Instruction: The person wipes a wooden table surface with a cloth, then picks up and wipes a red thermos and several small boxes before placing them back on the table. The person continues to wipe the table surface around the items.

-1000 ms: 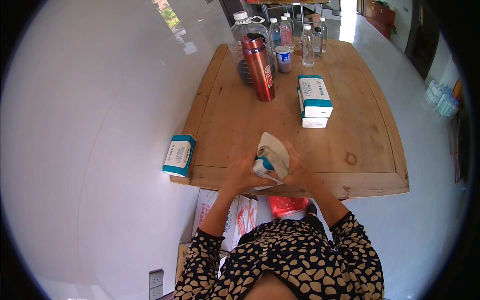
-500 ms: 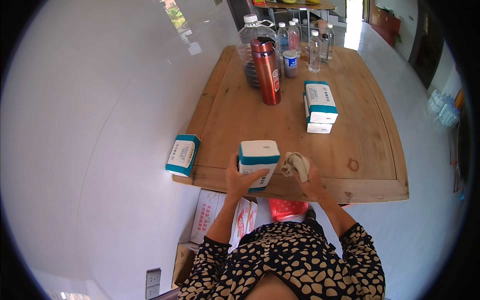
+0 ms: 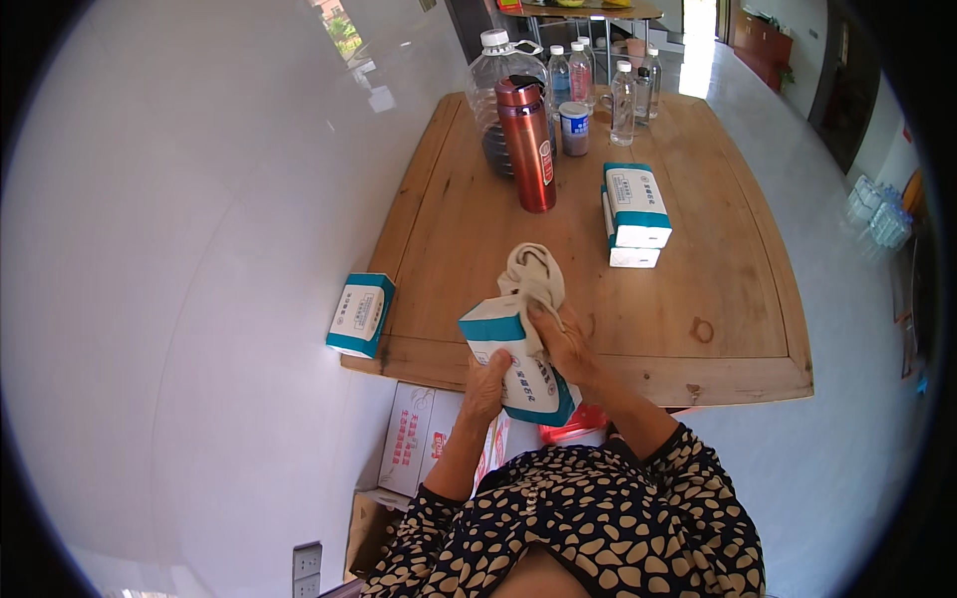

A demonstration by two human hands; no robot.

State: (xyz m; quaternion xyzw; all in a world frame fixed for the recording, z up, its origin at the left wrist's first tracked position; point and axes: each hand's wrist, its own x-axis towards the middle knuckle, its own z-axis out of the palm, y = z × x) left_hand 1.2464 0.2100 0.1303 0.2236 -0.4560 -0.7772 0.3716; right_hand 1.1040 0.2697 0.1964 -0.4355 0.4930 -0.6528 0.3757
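My left hand (image 3: 487,384) grips a white and teal tissue pack (image 3: 520,384) over the table's near edge, its thumb across the front. The pack is tilted. Against its upper right side, my right hand (image 3: 564,344) presses a bunched beige cloth (image 3: 533,279), with the fingers closed round the cloth. Two similar packs, one on top of the other (image 3: 638,204), lie on the wooden table (image 3: 449,249) to the right. Another pack (image 3: 361,315) lies at the table's left corner, by the white wall.
A red thermos (image 3: 528,149) stands mid-table before a large clear jug (image 3: 488,80). Several bottles (image 3: 622,105) and a blue-and-white tub (image 3: 574,130) are grouped behind. Below the near edge are a printed carton (image 3: 409,439) and a red container (image 3: 575,427).
My right hand has moved left and brought the cloth onto the pack. The pack in my left hand has tipped and come closer to me.
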